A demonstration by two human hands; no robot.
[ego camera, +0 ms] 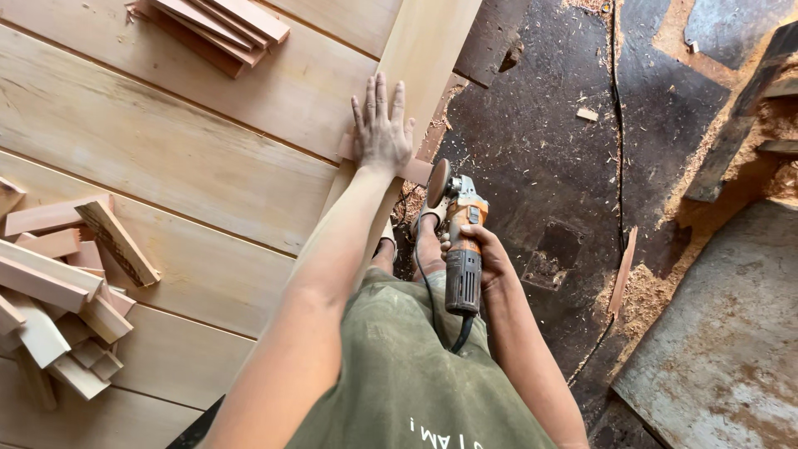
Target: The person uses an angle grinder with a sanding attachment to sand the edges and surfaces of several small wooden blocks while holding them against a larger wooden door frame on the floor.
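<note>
I see my left hand (pixel 381 126) flat, fingers spread, pinning a small wood block (pixel 413 169) at the board (pixel 416 58) edge on the surface. Right hand (pixel 485 254), grip closed round the angle grinder (pixel 460 241), disc just beside the block. Prob. sanding step; next needs steady disc contact w/ block edge.

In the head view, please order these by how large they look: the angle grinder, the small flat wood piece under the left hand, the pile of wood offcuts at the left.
1. Pile of wood offcuts, spread widest.
2. Angle grinder in the right hand.
3. Small flat wood piece, mostly hidden by the left hand, so its full size is unsure.
</note>
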